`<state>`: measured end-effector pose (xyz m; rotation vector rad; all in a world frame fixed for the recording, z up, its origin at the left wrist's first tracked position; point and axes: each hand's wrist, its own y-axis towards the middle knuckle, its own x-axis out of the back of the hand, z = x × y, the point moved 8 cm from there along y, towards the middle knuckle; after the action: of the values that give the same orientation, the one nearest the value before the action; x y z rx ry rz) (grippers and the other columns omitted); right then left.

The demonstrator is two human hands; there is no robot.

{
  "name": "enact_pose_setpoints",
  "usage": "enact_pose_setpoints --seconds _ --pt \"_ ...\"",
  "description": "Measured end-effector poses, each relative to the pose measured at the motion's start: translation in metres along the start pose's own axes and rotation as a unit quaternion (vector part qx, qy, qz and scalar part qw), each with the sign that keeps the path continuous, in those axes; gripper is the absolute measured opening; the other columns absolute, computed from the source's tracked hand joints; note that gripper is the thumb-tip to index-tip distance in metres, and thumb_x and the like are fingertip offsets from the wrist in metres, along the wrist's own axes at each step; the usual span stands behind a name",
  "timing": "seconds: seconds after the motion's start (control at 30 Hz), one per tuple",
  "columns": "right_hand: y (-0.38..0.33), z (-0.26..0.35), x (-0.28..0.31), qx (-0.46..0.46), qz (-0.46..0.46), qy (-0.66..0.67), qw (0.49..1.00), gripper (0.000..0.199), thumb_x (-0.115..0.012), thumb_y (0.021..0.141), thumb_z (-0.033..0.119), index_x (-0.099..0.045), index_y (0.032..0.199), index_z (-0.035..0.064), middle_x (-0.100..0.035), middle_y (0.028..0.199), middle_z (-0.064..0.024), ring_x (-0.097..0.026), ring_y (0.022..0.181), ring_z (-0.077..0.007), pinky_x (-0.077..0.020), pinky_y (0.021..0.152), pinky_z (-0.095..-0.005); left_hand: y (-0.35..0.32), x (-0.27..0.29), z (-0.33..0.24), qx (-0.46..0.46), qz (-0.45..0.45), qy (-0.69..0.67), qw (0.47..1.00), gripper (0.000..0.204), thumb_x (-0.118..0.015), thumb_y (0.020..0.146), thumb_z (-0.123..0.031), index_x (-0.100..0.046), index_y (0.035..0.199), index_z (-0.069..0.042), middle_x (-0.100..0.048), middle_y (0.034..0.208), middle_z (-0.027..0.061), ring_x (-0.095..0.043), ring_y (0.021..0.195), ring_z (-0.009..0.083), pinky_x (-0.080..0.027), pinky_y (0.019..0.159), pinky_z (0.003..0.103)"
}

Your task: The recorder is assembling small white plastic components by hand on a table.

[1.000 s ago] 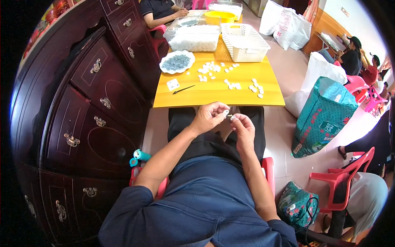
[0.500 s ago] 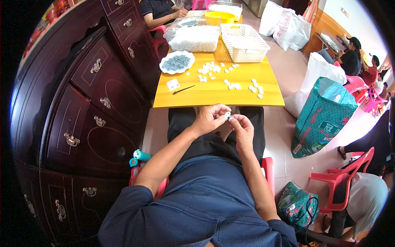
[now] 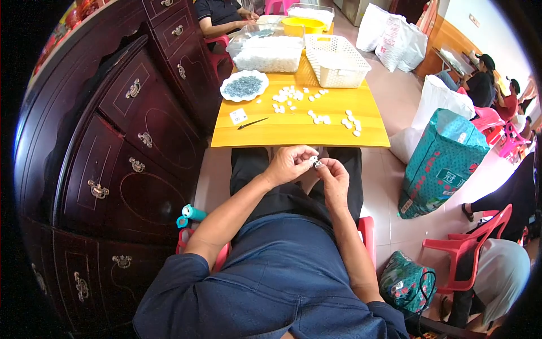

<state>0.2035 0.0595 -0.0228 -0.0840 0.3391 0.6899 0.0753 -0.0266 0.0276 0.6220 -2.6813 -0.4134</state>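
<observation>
Just in front of the table's near edge, above my lap, my two hands meet at the fingertips. My left hand point(image 3: 289, 165) pinches a small white plastic piece point(image 3: 313, 159). Against it, my right hand point(image 3: 335, 179) grips a small pale part with dark spots point(image 3: 318, 164); its exact kind is too small to tell. On the yellow table point(image 3: 316, 135) lie several loose white pieces point(image 3: 322, 120) in scattered groups. A white scalloped plate point(image 3: 224, 95) holds many small grey-blue parts point(image 3: 243, 86). Near it are a dark thin pointed tool point(image 3: 252, 123) and a small white square card point(image 3: 238, 116).
Behind the plate stands a clear bin point(image 3: 230, 51) of white pieces, beside a cream plastic basket point(image 3: 344, 79). A yellow basin point(image 3: 302, 22) is farther back. Dark wooden drawers point(image 3: 130, 118) line the left. A teal bag point(image 3: 440, 164) stands on the right. Other people sit nearby.
My hands stay together at nearly the same spot, with only slight finger movement. The whole view has shifted a little. The person across the table has moved a hand slightly.
</observation>
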Motion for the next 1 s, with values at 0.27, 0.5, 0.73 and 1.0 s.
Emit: enact_pose_setpoints --seconds 0.27,0.5,0.73,1.0 --pt "-0.002 0.003 -0.002 0.002 0.003 0.002 1.000 0.010 -0.068 0.094 0.006 -0.068 0.103 0.0006 -0.069 0.093 -0.0009 -0.061 0.083 -0.0070 -0.0492 0.077 -0.0214 0.000 -0.003 0.002 0.015 0.006 -0.017 1.000 0.022 -0.070 0.091 -0.004 -0.071 0.113 -0.001 -0.073 0.090 -0.0005 -0.062 0.074 0.0021 -0.052 0.065 0.020" --pt "-0.003 0.003 -0.004 -0.008 0.009 0.011 1.000 0.011 -0.068 0.095 0.006 -0.068 0.104 -0.0001 -0.071 0.094 -0.0022 -0.064 0.083 -0.0078 -0.0511 0.077 -0.0219 0.000 -0.005 0.006 0.026 0.024 0.022 0.999 0.020 -0.071 0.092 -0.007 -0.074 0.111 -0.002 -0.073 0.085 -0.0021 -0.060 0.071 0.0010 -0.050 0.063 0.020" --pt "-0.002 -0.007 -0.005 -0.067 0.027 0.019 0.997 0.013 -0.069 0.097 0.012 -0.070 0.104 0.0021 -0.070 0.088 0.0003 -0.059 0.073 -0.0051 -0.0462 0.065 -0.0202 -0.001 -0.003 0.003 0.023 0.039 0.030 0.999 0.019 -0.072 0.090 -0.008 -0.075 0.107 -0.002 -0.071 0.079 -0.0002 -0.059 0.066 0.0032 -0.049 0.060 0.022" --pt "-0.002 -0.032 0.000 -0.170 0.023 0.093 0.981 0.014 -0.068 0.097 0.016 -0.070 0.104 0.0034 -0.067 0.084 0.0019 -0.056 0.067 -0.0054 -0.0434 0.061 -0.0196 -0.001 -0.009 -0.015 0.006 0.061 0.068 0.996 0.022 -0.073 0.085 -0.009 -0.074 0.106 -0.001 -0.069 0.073 0.0056 -0.063 0.064 0.0110 -0.052 0.061 0.027"
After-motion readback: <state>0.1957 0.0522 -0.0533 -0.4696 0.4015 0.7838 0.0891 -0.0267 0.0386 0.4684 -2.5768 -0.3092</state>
